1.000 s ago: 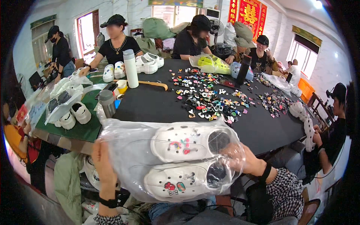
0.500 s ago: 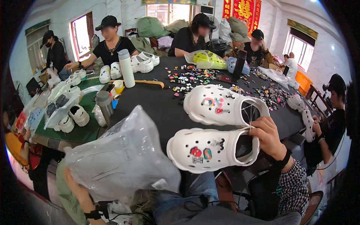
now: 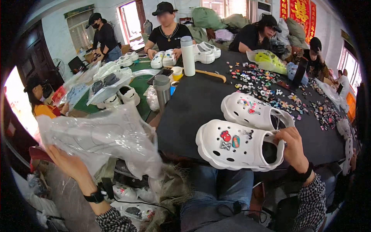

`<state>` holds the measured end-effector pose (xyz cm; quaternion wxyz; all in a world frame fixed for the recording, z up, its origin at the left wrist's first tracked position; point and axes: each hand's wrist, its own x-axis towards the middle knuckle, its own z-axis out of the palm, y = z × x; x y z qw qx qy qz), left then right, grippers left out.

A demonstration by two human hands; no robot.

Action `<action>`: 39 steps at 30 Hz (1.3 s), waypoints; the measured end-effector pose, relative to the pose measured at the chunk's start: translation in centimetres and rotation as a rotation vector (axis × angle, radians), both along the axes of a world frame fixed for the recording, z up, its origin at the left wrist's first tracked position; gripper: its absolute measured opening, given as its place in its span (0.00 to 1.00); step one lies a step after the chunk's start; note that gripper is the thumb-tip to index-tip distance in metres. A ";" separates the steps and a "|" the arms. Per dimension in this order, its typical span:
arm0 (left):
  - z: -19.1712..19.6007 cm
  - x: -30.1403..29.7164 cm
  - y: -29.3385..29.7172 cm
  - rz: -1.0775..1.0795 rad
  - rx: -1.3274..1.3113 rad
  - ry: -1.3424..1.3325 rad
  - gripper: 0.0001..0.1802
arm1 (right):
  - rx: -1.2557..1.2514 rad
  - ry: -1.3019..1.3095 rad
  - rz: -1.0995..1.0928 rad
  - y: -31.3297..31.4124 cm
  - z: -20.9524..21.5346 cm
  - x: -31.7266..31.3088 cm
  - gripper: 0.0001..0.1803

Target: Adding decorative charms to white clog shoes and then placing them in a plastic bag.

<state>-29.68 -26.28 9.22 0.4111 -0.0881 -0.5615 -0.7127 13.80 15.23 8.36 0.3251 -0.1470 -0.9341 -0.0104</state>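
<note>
My right hand (image 3: 292, 149) pinches the heel end of a white clog (image 3: 235, 145) decorated with small colourful charms. Behind it lies its mate, another white clog (image 3: 257, 110) with charms, close against the first. Both toes point left, over the near edge of the black table. On the left, my left hand (image 3: 69, 164) holds a clear plastic bag (image 3: 104, 133) by its left end, the fingertips partly hidden behind the film. The bag hangs wide and crumpled beside the table corner.
Loose shoe charms (image 3: 259, 79) are scattered over the black table (image 3: 185, 116). A white bottle (image 3: 188, 56), a steel tumbler (image 3: 161, 91) and a wooden stick (image 3: 210, 74) stand or lie left of them. Several people sit around. Below, bagged clogs (image 3: 133, 208) lie by a sack (image 3: 176, 185).
My left hand has risen and moved outward with the bag, which is now more crumpled. The clogs remain in my right hand, closer together. The view has turned to the left.
</note>
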 end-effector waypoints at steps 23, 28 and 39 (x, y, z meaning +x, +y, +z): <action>3.9 -18.0 31.5 -0.296 -1.058 0.701 0.12 | -0.157 -0.131 -0.115 1.0 -0.5 -4.9 0.08; -5.6 -24.7 25.2 -0.125 -1.395 0.078 0.16 | -0.145 -0.174 -0.121 1.7 -0.3 -4.5 0.09; -11.2 -24.9 22.7 -0.786 -0.943 -0.319 0.36 | -0.167 -0.184 -0.081 2.1 -0.2 -5.0 0.13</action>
